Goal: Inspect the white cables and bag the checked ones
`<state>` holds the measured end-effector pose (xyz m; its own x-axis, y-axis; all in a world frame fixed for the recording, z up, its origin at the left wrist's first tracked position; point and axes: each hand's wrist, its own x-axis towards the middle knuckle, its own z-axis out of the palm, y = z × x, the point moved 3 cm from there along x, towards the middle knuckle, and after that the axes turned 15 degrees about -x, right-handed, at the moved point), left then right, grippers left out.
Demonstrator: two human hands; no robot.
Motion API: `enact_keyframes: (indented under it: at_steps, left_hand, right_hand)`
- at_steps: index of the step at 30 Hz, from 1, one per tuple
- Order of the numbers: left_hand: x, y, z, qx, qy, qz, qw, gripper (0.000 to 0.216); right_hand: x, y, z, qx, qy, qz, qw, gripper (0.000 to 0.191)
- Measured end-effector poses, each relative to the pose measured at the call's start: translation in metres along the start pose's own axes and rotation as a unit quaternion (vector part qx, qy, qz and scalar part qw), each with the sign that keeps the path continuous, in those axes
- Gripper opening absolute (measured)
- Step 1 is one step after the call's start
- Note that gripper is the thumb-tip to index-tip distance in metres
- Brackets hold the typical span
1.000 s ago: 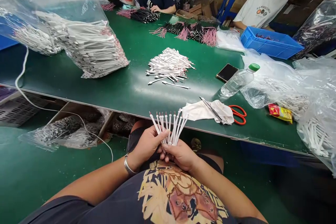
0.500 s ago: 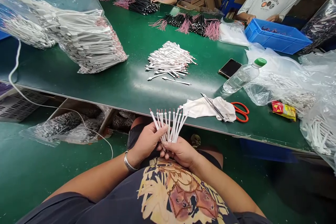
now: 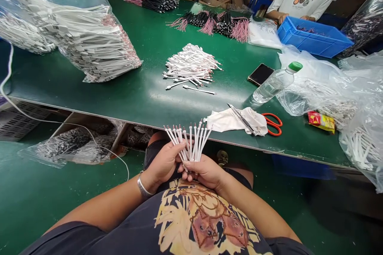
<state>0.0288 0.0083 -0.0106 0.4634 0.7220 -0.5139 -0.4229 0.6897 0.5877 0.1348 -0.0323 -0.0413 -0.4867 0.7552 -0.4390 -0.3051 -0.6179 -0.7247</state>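
Both my hands, held low above my lap just in front of the table edge, pinch a fanned bunch of thin white sheathed wire leads (image 3: 190, 141). My left hand (image 3: 163, 163) grips the bunch from the left, and my right hand (image 3: 203, 171) presses against it from below. The lower ends of the leads are hidden in my fingers. Beyond them, a loose pile of similar white leads (image 3: 191, 65) lies on the green workbench (image 3: 143, 95), out of reach of my fingers. A single lead (image 3: 199, 90) lies apart at its front.
A white cloth (image 3: 231, 121) holds a metal tool (image 3: 241, 118) near orange-handled scissors (image 3: 273, 124). A phone (image 3: 260, 74), water bottle (image 3: 273, 83), blue crate (image 3: 314, 38) and bulging plastic bags (image 3: 74, 36) stand around. Co-workers sit across the bench beside black-and-pink wire bundles (image 3: 215, 26).
The leads in my hands now fan wider, their left tips spreading further left. The whole scene has shifted slightly up and left in view.
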Motion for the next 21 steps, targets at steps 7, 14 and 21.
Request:
enact_keyframes:
  at_steps: [7,14,21]
  left_hand:
    - [0.005,0.001,-0.005,0.008,-0.054,-0.018,0.998,0.034]
    - [0.007,0.003,-0.012,0.074,-0.18,-0.054,0.979,0.047]
    - [0.007,0.011,0.009,0.082,-0.22,-0.074,0.969,0.033]
  right_hand:
    - [0.0,-0.001,0.0,0.003,-0.016,0.013,1.0,0.033]
    - [-0.001,-0.004,0.002,0.017,-0.043,0.038,0.998,0.039]
    - [0.001,-0.001,0.006,-0.007,-0.087,0.037,0.996,0.037]
